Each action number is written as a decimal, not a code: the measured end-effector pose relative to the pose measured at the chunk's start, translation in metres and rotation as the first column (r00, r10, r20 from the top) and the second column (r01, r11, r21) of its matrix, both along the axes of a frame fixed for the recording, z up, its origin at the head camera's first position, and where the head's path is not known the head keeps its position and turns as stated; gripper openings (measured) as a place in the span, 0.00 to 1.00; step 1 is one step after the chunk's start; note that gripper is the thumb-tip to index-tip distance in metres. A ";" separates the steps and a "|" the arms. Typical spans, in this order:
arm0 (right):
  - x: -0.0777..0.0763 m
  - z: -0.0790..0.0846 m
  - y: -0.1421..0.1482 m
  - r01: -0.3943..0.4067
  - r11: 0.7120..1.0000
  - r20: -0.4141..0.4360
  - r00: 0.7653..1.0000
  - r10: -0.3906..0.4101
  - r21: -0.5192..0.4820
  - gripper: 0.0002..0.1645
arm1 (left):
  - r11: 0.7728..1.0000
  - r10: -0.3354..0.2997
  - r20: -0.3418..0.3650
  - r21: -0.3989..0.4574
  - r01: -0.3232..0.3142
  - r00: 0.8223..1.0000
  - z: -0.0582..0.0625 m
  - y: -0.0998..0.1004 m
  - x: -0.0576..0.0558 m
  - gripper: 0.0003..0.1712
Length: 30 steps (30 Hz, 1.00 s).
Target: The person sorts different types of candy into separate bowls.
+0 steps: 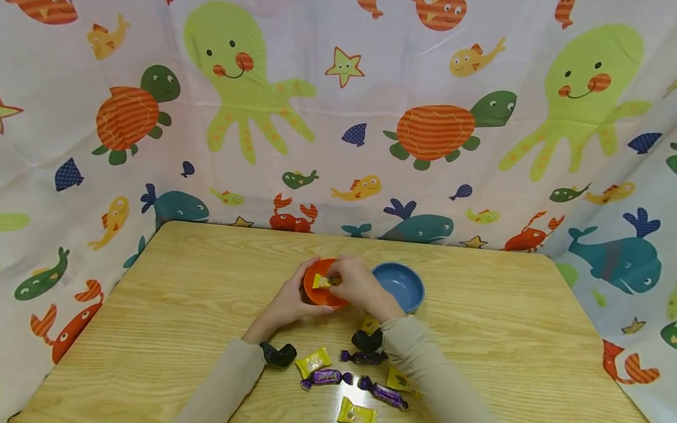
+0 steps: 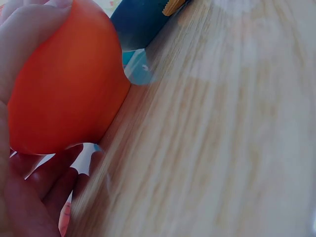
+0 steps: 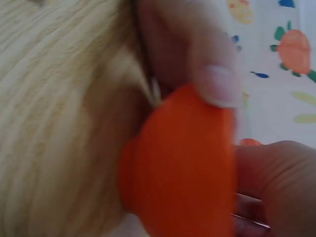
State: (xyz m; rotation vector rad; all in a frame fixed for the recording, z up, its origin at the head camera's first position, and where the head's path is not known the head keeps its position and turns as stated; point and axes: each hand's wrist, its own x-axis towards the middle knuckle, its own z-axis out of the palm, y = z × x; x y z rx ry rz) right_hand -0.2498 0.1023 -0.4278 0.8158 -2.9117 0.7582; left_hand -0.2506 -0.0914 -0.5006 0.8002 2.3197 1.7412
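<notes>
My left hand point(image 1: 297, 298) grips an orange bowl point(image 1: 323, 298) from its left side, with the thumb at the near rim. In the left wrist view the orange bowl point(image 2: 69, 84) is tilted in the picture, its base close to the wood. Over the bowl's opening, my right hand point(image 1: 357, 287) pinches a yellow-wrapped candy point(image 1: 321, 281) at its fingertips. The right wrist view shows the right hand point(image 3: 281, 182) reaching behind the rim of the orange bowl point(image 3: 182, 168), which hides the candy. A blue bowl point(image 1: 399, 287) stands just right of the right hand.
Nearer the front of the wooden table point(image 1: 168, 311) lie three purple-wrapped candies, one a purple candy point(image 1: 326, 378), and several yellow ones, among them a yellow candy point(image 1: 357, 415). The right forearm partly covers another yellow candy point(image 1: 400, 380). A sea-animal curtain point(image 1: 312, 113) hangs behind.
</notes>
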 end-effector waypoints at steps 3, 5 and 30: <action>-0.001 -0.006 -0.005 0.010 0.998 0.006 1.000 -0.010 0.062 0.09 | 1.000 0.008 0.014 -0.009 -0.008 1.000 0.001 0.000 0.002 0.64; -0.001 -0.009 -0.007 0.010 0.996 0.002 1.000 -0.010 0.091 0.06 | 1.000 0.013 0.020 -0.012 -0.013 1.000 0.001 0.000 0.002 0.64; 0.027 0.020 0.016 0.063 0.993 0.044 0.997 -0.059 -0.103 0.15 | 1.000 0.006 0.005 -0.003 -0.006 1.000 -0.005 0.001 -0.002 0.63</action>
